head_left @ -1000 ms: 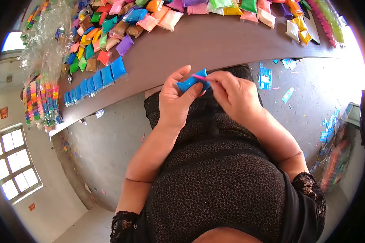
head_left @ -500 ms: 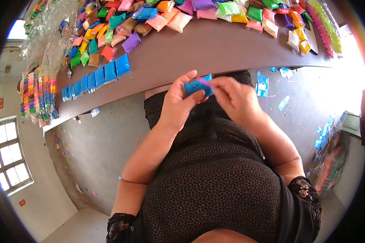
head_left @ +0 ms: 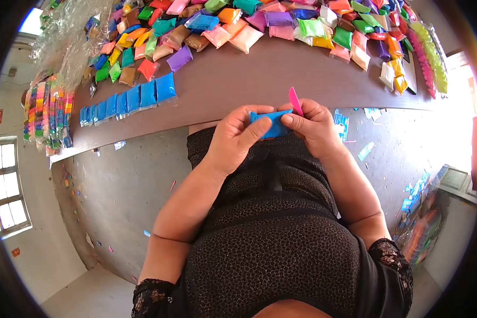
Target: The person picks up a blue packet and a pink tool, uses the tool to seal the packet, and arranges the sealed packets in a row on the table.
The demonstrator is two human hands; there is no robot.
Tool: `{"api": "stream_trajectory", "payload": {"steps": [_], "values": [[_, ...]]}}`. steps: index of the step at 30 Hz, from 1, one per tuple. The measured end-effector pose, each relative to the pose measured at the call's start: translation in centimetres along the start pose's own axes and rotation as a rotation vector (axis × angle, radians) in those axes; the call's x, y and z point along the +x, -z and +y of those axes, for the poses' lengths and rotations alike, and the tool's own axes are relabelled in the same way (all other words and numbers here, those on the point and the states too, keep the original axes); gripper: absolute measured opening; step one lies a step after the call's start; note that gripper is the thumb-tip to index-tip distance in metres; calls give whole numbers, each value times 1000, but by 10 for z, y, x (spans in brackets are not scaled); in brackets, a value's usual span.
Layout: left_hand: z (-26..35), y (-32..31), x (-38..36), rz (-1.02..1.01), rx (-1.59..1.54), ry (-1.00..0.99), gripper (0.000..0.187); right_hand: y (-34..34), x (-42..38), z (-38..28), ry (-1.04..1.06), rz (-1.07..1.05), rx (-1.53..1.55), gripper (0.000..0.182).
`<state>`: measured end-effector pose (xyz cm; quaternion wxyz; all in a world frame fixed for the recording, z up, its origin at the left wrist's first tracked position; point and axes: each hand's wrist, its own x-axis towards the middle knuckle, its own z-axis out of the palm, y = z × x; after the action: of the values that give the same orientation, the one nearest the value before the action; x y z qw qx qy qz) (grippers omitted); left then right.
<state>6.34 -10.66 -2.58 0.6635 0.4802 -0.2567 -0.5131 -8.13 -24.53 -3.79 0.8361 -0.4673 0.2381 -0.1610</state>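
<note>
Between both hands, just off the table's front edge, is a blue packet (head_left: 272, 125) that looks like wrapped modelling clay. My left hand (head_left: 237, 135) is closed on its left end, thumb lying across the front. My right hand (head_left: 315, 127) pinches the packet's right end between thumb and finger. A pink plastic knife-like tool (head_left: 295, 100) also sits in the right hand, its blade pointing up. To the left, a row of similar blue packets (head_left: 133, 97) lies along the table edge.
Many coloured packets (head_left: 183, 34) are heaped along the back of the brown table (head_left: 217, 82). Clear plastic bags (head_left: 69, 47) and strips of multicoloured packets (head_left: 47, 114) are at the left. Pink and yellow-green strips (head_left: 429, 58) lie at the right. Scraps litter the floor (head_left: 122, 180).
My right hand has turned from moving the pink tool over the packet to pinching the packet's right end, with the tool now upright. The packet lies more level.
</note>
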Motion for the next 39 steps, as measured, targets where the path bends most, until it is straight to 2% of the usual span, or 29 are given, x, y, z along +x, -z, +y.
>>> {"api": "stream_trajectory", "payload": {"steps": [4,6,7,10,13,15,17,20,22,25,27,28,29,31,32,33,36,37,39], "values": [[1,1,0,75,-15,54,32,-3,0,8,7,81,-53,21],[-5,4,5,78,86,-77,34,-2,0,8,-29,118,-124,14],[-5,4,5,79,86,-77,34,-3,0,7,-29,117,-125,14],[-4,4,8,111,-35,-31,34,-6,1,4,-3,145,-156,12],[-3,7,13,151,-176,-108,35,-6,4,7,-80,155,-2,11],[3,23,18,218,-431,-85,39,-3,6,5,-137,190,288,15],[11,25,19,160,-375,-116,46,2,10,3,-116,184,322,15],[5,14,11,34,-288,-25,49,-1,15,1,-81,182,343,16],[2,1,17,70,-264,-19,49,-7,19,2,-69,179,337,18],[10,5,29,117,-293,-38,49,-9,23,0,-95,134,169,21],[24,21,36,269,398,-142,49,-1,37,-12,121,347,-427,26],[36,23,38,296,852,-156,52,14,46,-21,171,347,-692,27],[33,31,46,296,857,-154,52,26,56,-25,170,347,-686,27],[15,51,60,253,1866,-687,63,47,76,-30,436,348,-966,29],[0,51,56,160,1862,-452,77,56,81,-31,437,355,-963,29],[-1,49,51,153,1864,-455,77,62,86,-33,481,360,-1039,29],[6,53,45,201,1453,-487,92,69,86,-30,539,360,-1083,27],[12,55,45,193,1455,-476,92,69,83,-30,562,346,-1061,25],[20,58,48,107,1768,-530,93,65,81,-31,549,355,-1012,24]]}}
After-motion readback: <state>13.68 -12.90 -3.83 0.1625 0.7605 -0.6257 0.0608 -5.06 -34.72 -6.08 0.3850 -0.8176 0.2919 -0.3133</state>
